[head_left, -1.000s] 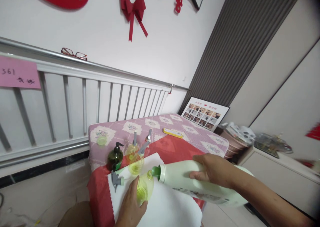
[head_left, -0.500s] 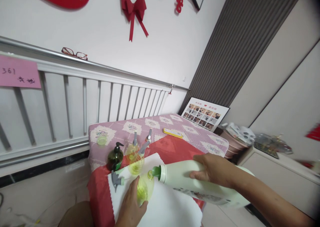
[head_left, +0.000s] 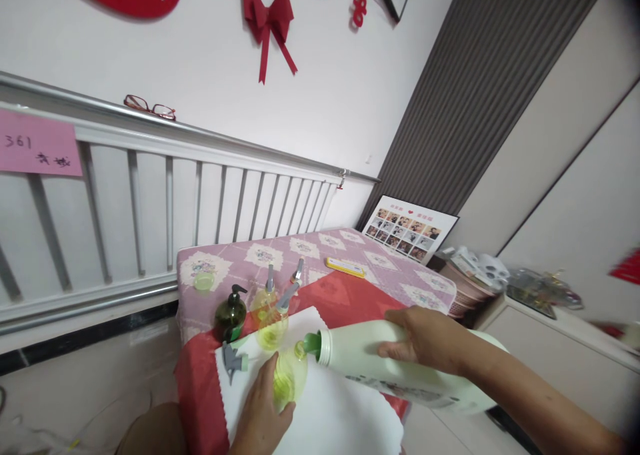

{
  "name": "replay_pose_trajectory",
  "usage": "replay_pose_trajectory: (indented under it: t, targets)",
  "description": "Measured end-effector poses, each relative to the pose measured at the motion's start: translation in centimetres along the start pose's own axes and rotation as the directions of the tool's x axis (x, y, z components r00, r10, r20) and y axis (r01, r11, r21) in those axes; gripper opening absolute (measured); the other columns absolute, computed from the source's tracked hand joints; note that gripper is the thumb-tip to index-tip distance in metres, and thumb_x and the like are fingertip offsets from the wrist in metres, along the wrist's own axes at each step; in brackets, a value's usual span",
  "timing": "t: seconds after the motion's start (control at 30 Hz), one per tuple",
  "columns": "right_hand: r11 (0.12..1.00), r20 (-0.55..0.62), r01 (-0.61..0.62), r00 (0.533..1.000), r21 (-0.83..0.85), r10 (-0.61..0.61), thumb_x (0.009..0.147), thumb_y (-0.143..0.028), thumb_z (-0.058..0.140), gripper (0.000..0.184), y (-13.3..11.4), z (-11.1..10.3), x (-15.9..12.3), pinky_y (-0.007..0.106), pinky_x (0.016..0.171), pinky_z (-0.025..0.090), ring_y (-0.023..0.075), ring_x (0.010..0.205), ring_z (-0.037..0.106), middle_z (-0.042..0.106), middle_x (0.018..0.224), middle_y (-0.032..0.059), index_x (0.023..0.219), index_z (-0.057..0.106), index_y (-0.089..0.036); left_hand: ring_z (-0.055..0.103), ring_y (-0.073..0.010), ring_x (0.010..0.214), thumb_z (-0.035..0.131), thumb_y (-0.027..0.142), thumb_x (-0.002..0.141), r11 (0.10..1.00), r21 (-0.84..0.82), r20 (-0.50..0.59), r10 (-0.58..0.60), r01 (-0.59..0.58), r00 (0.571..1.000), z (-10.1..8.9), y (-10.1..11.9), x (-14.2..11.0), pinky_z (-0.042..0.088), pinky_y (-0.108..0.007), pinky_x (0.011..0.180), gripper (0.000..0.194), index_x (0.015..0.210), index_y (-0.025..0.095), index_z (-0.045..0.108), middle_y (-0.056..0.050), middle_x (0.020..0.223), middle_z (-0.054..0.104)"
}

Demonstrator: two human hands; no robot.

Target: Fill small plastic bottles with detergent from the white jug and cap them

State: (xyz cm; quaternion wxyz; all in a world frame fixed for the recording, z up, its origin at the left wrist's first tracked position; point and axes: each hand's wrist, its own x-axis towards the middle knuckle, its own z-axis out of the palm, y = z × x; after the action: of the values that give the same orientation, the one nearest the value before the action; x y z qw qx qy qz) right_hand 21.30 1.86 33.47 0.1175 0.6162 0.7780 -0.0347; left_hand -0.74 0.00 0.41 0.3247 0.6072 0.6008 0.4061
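Observation:
My left hand is wrapped round a clear yellow-green spray bottle that has no sprayer on it. In my right hand is a large pale green jug, tipped on its side by the grip. Its green spout meets the small bottle's neck; whether liquid flows I cannot tell. A loose grey spray head lies left of my left hand on a white sheet. Several filled spray bottles, one a yellow spray bottle, stand behind, beside a dark green pump bottle.
A pale green cap and a yellow flat box lie on the flowered tablecloth. A red cloth runs under the sheet. Behind the table is a white radiator; a photo board leans at its far end.
Almost nothing differs. Both hands, the jug and the spray bottle keep nearly the same positions.

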Motion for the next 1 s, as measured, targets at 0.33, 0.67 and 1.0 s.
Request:
replay_pose_trajectory:
  t: [0.33,0.67,1.0]
  targets:
    - [1.0,0.002,0.008,1.0,-0.014,-0.008,0.081,-0.055,0.058,0.036,0.15,0.04,-0.04,0.032,0.061,0.036,0.0273,0.077,0.063,0.071,0.087,0.0115,0.083,0.063,-0.02,0.036,-0.0244,0.146,0.055,0.017,0.069,1.0,-0.009,0.006,0.007,-0.007,1.0,0.13,-0.24,-0.04,0.029,-0.038,0.123,0.084,0.148,0.013,0.028,-0.015,0.157,0.039]
    - [1.0,0.014,0.002,1.0,-0.016,-0.002,0.081,-0.059,0.057,0.039,0.13,0.07,0.09,0.033,0.062,0.038,0.028,0.077,0.064,0.071,0.088,0.0111,0.083,0.063,-0.02,0.039,-0.0251,0.145,0.055,0.015,0.068,1.0,0.007,-0.006,0.007,-0.007,1.0,0.08,0.04,-0.03,0.031,-0.037,0.121,0.083,0.147,0.01,0.029,-0.016,0.156,0.041]
    - [1.0,0.002,0.0,1.0,-0.004,0.0,0.08,-0.057,0.059,0.038,0.32,0.24,0.02,0.033,0.062,0.038,0.0283,0.078,0.065,0.072,0.088,0.011,0.085,0.065,-0.021,0.037,-0.0247,0.146,0.055,0.015,0.069,1.0,-0.001,0.009,0.005,-0.005,1.0,0.26,-0.21,-0.01,0.03,-0.038,0.122,0.084,0.148,0.012,0.027,-0.016,0.157,0.039]
